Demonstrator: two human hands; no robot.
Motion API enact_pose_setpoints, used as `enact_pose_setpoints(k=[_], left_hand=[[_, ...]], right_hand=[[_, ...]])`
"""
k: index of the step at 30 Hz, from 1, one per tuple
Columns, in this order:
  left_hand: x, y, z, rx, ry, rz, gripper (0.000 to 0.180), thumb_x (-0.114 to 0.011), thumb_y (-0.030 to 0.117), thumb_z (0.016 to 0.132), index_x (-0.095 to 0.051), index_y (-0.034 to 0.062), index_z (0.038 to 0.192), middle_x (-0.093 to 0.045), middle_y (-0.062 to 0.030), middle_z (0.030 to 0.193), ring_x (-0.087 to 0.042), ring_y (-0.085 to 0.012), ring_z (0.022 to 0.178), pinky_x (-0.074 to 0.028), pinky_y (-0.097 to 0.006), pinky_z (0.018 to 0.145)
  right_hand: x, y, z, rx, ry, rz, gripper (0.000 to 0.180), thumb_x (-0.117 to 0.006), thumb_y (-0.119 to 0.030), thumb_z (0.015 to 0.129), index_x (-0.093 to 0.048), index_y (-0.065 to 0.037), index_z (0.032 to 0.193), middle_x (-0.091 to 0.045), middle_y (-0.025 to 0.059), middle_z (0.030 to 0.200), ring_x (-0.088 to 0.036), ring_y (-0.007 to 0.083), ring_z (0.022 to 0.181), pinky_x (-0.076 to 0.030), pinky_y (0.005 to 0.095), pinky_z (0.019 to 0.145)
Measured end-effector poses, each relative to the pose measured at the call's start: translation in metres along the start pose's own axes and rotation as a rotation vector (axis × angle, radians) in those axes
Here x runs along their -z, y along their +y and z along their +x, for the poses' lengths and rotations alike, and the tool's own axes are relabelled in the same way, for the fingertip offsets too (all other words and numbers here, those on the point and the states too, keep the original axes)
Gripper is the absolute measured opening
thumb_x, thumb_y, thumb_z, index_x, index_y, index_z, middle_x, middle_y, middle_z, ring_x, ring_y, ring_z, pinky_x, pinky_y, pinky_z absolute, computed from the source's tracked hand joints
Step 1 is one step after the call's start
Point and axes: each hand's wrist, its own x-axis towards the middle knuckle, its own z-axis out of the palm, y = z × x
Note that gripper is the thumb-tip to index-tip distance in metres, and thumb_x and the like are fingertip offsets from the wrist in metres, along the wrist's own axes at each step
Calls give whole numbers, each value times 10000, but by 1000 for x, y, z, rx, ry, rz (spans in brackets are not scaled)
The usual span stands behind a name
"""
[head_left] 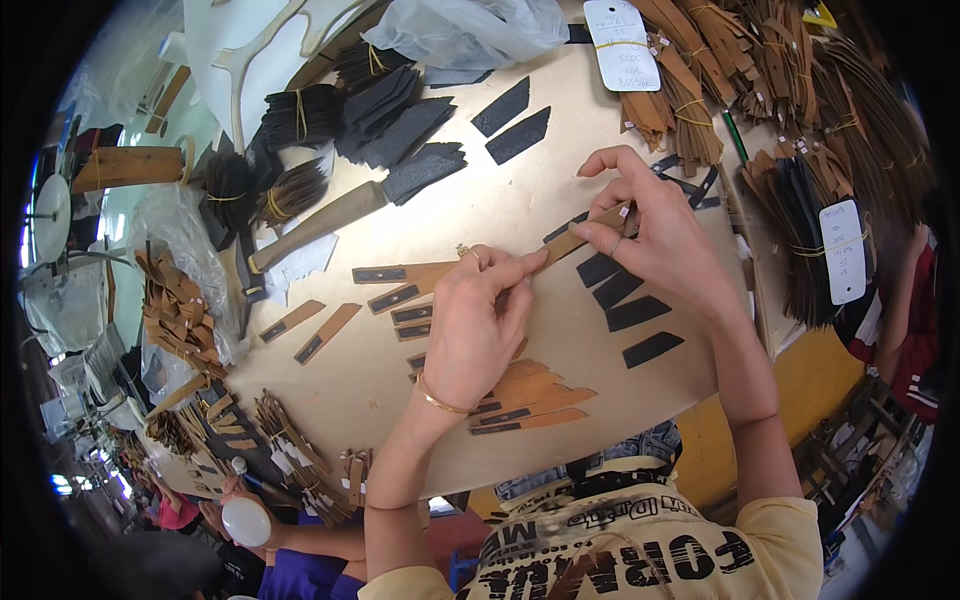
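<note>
A narrow brown leather strip [568,245] slants between my hands over the table. My right hand [655,235] pinches its upper right end, by a small white tag, between thumb and fingers. At the lower left end, the fingertips of my left hand [472,325] close on the strip, the other fingers curled. Beneath my left hand, brown leather strips with dark patches [535,400] lie fanned out, partly hidden. Two similar leather strips [328,332] lie apart to the left. Several black leather pieces [637,312] sit in a slanted row below my right hand.
A wooden-handled tool [325,225] and stacked black pieces [395,125] lie at the far left of the board [320,395]. Tied brown bundles [690,100] and a white card [842,250] line the right. Beyond the lower left edge, another person's hand [245,500] holds something round and white.
</note>
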Motion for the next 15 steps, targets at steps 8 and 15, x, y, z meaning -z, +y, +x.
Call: enact_pose_setpoints(k=[8, 15], left_hand=[[-1, -4, 2, -17, -1, 35, 284, -592, -46, 869, -736, 28, 1103, -576, -67, 788, -524, -122, 628, -440, -256, 571], [-2, -4, 3, -21, 8, 44, 291, -595, -50, 872, -737, 37, 1110, -564, -54, 783, -504, -108, 618, -422, -253, 558]], right_hand=[[0, 0, 1, -12, 1, -8, 398, -733, -104, 834, -499, -83, 1155, -689, 92, 770, -693, 263, 664, -501, 353, 607], [0, 0, 1, -19, 0, -2, 391, -732, -99, 835, -491, -85, 1142, -687, 86, 766, -679, 254, 647, -490, 347, 600]])
